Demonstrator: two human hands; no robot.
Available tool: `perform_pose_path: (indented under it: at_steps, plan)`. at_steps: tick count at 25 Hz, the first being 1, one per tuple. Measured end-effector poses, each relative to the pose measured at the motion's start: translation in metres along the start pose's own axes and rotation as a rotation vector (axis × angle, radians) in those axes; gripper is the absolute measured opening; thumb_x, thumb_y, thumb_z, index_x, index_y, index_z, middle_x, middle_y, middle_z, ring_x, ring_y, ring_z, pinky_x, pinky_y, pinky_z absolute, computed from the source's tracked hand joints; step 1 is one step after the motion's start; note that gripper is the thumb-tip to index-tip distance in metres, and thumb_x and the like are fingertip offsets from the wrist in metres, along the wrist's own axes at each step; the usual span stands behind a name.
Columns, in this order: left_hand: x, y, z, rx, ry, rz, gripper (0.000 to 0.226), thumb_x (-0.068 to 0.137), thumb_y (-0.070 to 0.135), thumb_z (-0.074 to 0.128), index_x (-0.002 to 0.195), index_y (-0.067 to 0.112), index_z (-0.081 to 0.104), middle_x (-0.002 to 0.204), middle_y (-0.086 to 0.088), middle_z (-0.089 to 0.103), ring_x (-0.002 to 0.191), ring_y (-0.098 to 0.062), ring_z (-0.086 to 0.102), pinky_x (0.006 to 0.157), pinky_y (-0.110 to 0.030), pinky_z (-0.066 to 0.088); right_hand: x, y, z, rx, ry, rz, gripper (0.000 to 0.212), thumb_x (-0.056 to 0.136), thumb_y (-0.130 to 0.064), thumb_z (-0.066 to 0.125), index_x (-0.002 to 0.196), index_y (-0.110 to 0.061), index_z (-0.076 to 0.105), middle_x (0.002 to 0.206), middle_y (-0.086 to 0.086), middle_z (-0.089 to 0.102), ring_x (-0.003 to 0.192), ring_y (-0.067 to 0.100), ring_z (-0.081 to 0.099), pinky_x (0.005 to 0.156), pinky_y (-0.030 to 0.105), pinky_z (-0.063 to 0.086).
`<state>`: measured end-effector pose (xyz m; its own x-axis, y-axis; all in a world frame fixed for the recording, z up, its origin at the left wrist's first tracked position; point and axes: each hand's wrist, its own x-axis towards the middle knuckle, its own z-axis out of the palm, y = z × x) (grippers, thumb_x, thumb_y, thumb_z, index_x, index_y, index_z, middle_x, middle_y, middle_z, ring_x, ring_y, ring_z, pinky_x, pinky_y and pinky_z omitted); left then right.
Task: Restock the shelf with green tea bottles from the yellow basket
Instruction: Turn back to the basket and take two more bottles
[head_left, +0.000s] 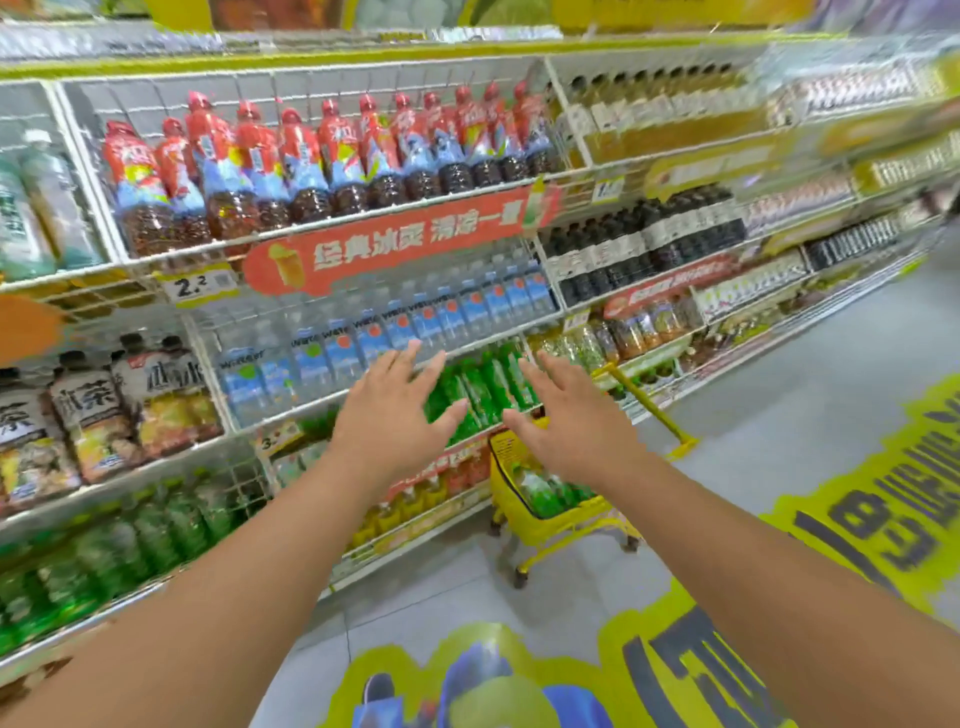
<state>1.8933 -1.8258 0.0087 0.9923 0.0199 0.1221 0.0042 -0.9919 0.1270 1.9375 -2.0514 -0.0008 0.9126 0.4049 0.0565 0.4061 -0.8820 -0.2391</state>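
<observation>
From my head view, both my arms reach forward toward the shelf (291, 413). My left hand (397, 410) is spread wide, fingers straight and apart, holding nothing; my right hand (563, 415) is the same, palm down, fingers fanned, holding nothing. Between and just beyond my hands stands a row of green tea bottles on the shelf (480, 387), under a row of blue-labelled water bottles (415, 325). Higher up are red-capped tea bottles (332, 156) above a red banner (400, 241). The yellow basket (540, 512) sits on wheels on the floor (519, 587) below my right hand, beside the shelf, with green bottles in the basket (550, 491). The picture is blurred.
</observation>
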Motion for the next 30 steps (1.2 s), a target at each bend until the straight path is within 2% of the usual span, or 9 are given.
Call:
perform_pose_path:
  at_steps: [8, 12, 18, 21, 28, 30]
  plan:
    - [0.093, 0.097, 0.040, -0.009, -0.014, 0.112, 0.078, 0.095, 0.076, 0.021, 0.162, 0.037, 0.011, 0.171, 0.001, 0.002, 0.157, -0.024, 0.005, 0.125, -0.046, 0.010, 0.031, 0.133, -0.016, -0.004, 0.067, 0.103, 0.076, 0.100, -0.068, 0.037, 0.163, -0.030, 0.017, 0.172, -0.001, 0.008, 0.158, 0.023, 0.006, 0.126, 0.046, 0.018]
    - [0.162, 0.114, 0.067, -0.023, -0.007, 0.143, 0.078, 0.096, 0.075, 0.022, 0.162, 0.036, 0.010, 0.171, -0.001, 0.002, 0.157, -0.025, 0.004, 0.127, -0.046, 0.009, 0.080, 0.174, -0.008, -0.035, 0.080, 0.121, 0.076, 0.100, -0.066, 0.037, 0.164, -0.029, 0.017, 0.172, 0.000, 0.008, 0.158, 0.023, 0.006, 0.125, 0.042, 0.015]
    - [0.274, 0.138, 0.085, -0.049, 0.039, 0.202, 0.077, 0.097, 0.073, 0.028, 0.162, 0.036, 0.011, 0.171, -0.001, -0.002, 0.157, -0.026, 0.003, 0.125, -0.045, 0.007, 0.153, 0.227, -0.012, -0.032, 0.083, 0.171, 0.077, 0.099, -0.067, 0.039, 0.163, -0.028, 0.018, 0.172, -0.001, 0.010, 0.158, 0.022, 0.007, 0.126, 0.047, 0.019]
    - [0.315, 0.152, 0.095, -0.023, 0.035, 0.216, 0.079, 0.096, 0.075, 0.023, 0.162, 0.034, 0.012, 0.171, -0.003, 0.000, 0.157, -0.028, 0.003, 0.125, -0.047, 0.008, 0.183, 0.257, -0.025, -0.053, 0.046, 0.191, 0.077, 0.100, -0.067, 0.035, 0.164, -0.029, 0.014, 0.172, -0.002, 0.005, 0.158, 0.021, 0.002, 0.127, 0.045, 0.014]
    - [0.378, 0.183, 0.134, 0.036, 0.002, 0.120, 0.081, 0.095, 0.077, 0.018, 0.163, 0.034, 0.007, 0.171, -0.003, -0.003, 0.157, -0.029, 0.002, 0.126, -0.049, 0.011, 0.250, 0.339, -0.034, -0.070, -0.012, 0.117, 0.077, 0.100, -0.068, 0.032, 0.164, -0.032, 0.011, 0.172, -0.004, 0.001, 0.158, 0.021, 0.000, 0.125, 0.043, 0.011]
    - [0.395, 0.197, 0.149, 0.046, 0.015, 0.068, 0.082, 0.093, 0.077, 0.016, 0.162, 0.033, 0.012, 0.171, -0.004, 0.000, 0.157, -0.030, 0.006, 0.126, -0.050, 0.014, 0.274, 0.371, -0.028, -0.067, -0.023, 0.070, 0.077, 0.099, -0.068, 0.033, 0.164, -0.031, 0.012, 0.172, -0.004, 0.003, 0.158, 0.021, 0.001, 0.127, 0.043, 0.011]
